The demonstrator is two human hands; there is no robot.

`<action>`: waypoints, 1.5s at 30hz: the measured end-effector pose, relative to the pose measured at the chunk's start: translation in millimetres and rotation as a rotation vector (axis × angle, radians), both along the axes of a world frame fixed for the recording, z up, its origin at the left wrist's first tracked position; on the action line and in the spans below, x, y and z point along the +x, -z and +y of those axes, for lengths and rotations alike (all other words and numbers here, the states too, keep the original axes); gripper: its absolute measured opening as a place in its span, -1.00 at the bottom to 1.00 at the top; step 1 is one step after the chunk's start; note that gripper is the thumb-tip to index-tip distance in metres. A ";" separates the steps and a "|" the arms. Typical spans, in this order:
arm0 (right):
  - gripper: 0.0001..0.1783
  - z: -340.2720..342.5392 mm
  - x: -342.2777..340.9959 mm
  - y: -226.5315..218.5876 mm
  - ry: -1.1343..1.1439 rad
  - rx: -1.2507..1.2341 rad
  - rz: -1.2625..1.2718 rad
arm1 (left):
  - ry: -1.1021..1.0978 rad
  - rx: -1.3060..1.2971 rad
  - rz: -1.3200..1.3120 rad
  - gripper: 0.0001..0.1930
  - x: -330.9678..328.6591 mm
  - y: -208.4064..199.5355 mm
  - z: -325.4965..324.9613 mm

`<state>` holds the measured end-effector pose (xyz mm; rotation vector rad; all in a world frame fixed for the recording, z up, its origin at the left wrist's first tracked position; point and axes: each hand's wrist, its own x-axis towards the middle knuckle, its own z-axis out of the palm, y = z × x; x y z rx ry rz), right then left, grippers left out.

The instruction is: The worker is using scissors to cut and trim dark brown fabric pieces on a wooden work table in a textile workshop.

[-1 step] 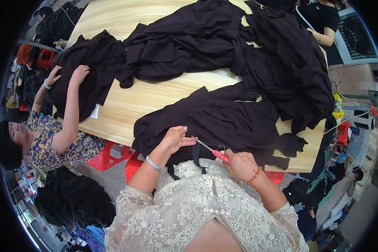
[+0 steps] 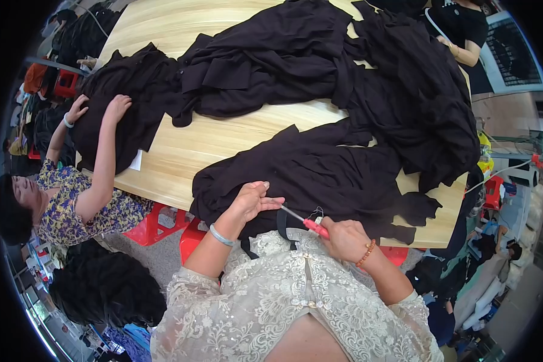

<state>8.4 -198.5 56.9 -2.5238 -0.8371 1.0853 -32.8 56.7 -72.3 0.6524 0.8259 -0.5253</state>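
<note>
My right hand (image 2: 344, 239) is closed round the red handle of a slim tool (image 2: 314, 227) with a thin metal shaft; its exact kind I cannot make out. The shaft points left, its tip at the fingertips of my left hand (image 2: 251, 201). Those left fingers are stretched out with the thumb apart, over the near edge of a black garment (image 2: 308, 158). A narrow black strap (image 2: 282, 222) hangs below the fingertips. Thin pale loops, perhaps thread (image 2: 317, 212), show beside the red handle.
More black garments (image 2: 271, 60) cover much of the wooden table (image 2: 181, 148). At left a co-worker's hands (image 2: 118, 108) rest on black cloth. Another person (image 2: 464, 36) stands at the far right. Red stools (image 2: 157, 225) are by the near edge.
The tool's tip has shifted slightly toward me at my left fingertips, and its red handle a little to the left. The co-worker's nearer hand has moved slightly right.
</note>
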 end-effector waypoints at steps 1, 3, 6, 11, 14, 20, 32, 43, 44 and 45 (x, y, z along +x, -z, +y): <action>-0.76 1.3 0.9 -4.0 -0.038 -0.007 0.050 | 0.000 0.000 -0.001 -0.86 -1.4 0.8 1.6; -0.77 -0.5 1.4 -2.6 -0.074 -0.018 0.096 | 0.038 -0.022 -0.035 -0.88 -1.2 2.6 6.6; -0.77 -10.9 4.5 5.6 0.129 0.074 0.001 | 0.046 -0.065 -0.015 -0.85 10.2 -1.1 12.5; -0.79 -10.7 9.5 -0.5 0.198 0.074 -0.018 | -0.045 -0.201 -0.106 -0.79 45.1 2.6 13.6; -0.79 -10.6 12.0 1.7 0.209 0.070 -0.077 | -0.003 -0.095 -0.054 -0.85 55.5 7.0 5.7; -0.75 -6.2 18.4 -2.4 0.098 -0.081 -0.015 | -0.072 -0.003 -0.106 -0.95 33.2 23.9 -3.2; -0.77 6.5 28.9 -4.4 0.032 -0.052 -0.039 | -0.161 -0.039 -0.091 -0.68 26.6 10.9 -5.2; -0.73 6.0 29.1 -7.8 0.008 -0.026 0.020 | -0.035 -0.023 -0.225 -0.79 21.2 18.6 -2.6; -0.73 5.3 29.0 -6.8 0.008 -0.025 0.020 | -0.070 -0.059 -0.214 -0.82 20.5 20.9 -1.1; -0.73 4.8 27.6 -5.6 0.016 -0.029 0.024 | -0.104 -0.095 -0.201 -0.84 20.4 19.7 -0.4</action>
